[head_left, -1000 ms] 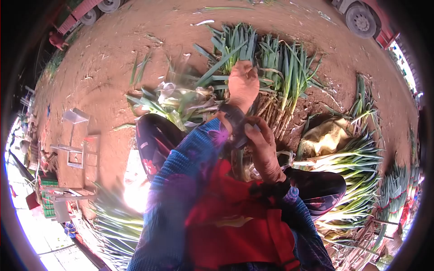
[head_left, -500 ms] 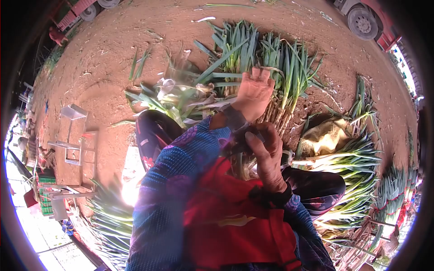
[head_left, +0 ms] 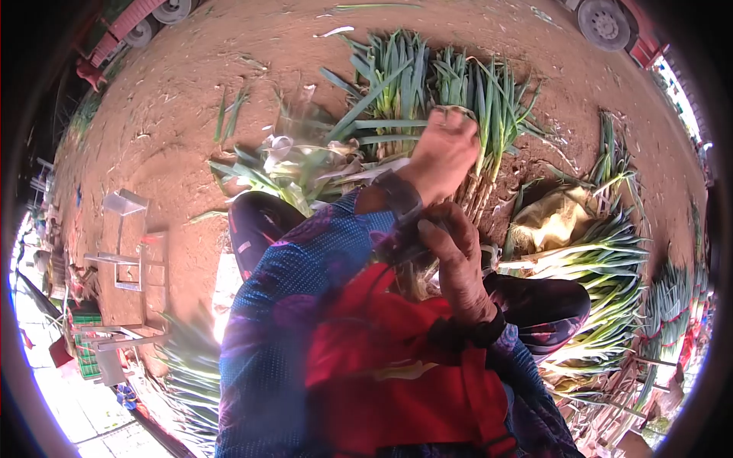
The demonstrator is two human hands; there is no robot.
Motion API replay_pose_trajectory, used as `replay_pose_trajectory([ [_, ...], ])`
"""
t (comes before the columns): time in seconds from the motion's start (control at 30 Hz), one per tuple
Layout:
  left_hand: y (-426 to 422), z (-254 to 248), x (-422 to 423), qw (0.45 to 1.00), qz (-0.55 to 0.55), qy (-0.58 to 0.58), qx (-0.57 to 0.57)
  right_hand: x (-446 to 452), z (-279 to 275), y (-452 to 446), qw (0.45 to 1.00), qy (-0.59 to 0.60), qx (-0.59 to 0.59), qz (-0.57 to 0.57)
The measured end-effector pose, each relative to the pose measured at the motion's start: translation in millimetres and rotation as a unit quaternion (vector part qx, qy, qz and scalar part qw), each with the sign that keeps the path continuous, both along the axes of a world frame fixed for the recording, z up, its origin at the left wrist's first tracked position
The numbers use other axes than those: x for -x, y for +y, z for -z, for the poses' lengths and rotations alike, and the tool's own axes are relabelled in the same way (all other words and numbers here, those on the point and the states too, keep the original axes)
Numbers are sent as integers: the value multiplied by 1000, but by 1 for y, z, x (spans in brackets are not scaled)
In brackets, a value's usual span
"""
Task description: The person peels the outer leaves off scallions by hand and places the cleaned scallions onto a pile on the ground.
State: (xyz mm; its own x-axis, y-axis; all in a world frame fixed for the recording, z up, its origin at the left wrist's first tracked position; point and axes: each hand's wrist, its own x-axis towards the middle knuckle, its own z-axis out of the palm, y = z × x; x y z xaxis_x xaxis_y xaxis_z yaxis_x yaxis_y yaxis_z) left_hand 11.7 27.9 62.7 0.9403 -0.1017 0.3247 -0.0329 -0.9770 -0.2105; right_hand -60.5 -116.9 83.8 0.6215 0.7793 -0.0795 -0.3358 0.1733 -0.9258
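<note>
My left hand, at the end of a blue patterned sleeve with a dark wristband, reaches over a bunch of leeks on the ground. Its fingers curl down onto the leaves; their tips are out of sight. Close below it is my right hand, thumb and fingers bent together beside the left wrist. Whatever lies between them is dark and partly hidden, so I cannot make it out. Another bunch of leeks lies just left, with roots and stalks pointing toward me.
Stripped leaves lie left of the bunches. A yellowish sack and a large pile of leeks are on the right. Metal stool frames and a green crate stand at left. Truck wheels show at the far edge.
My left hand has moved slightly right and up along the leeks, its fingers now more curled over the leaves. My right hand has shifted slightly right, staying near the left wrist.
</note>
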Motion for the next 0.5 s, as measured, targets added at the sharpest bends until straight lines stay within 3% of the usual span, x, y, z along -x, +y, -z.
replay_pose_trajectory([
  [0.03,1,-5,-2,982,-37,7,184,-2,4,1,1000,-20,4,-5],
  [0.07,2,-10,-5,930,-76,14,361,-5,6,4,1000,-18,4,-1],
  [0.1,5,-13,-9,844,-113,19,525,-8,8,9,1000,-17,4,2],
  [0.2,32,39,-38,672,3,-42,739,-16,7,12,999,49,-5,-8],
  [0.23,51,70,-51,811,24,-86,578,-16,4,12,999,49,3,5],
  [0.27,74,104,-66,710,68,-117,691,-17,2,12,999,50,10,18],
  [0.3,87,104,-64,592,111,-146,785,-17,5,11,999,27,23,38],
  [0.37,100,112,-52,858,-46,-134,494,-13,10,10,991,-81,34,106],
  [0.4,102,100,-39,926,-125,-131,330,-11,11,9,980,-134,38,139],
  [0.43,102,89,-29,891,-168,-126,403,-8,7,6,988,-124,18,94],
  [0.5,94,65,-20,732,-279,-150,604,-7,11,10,986,-137,42,80],
])
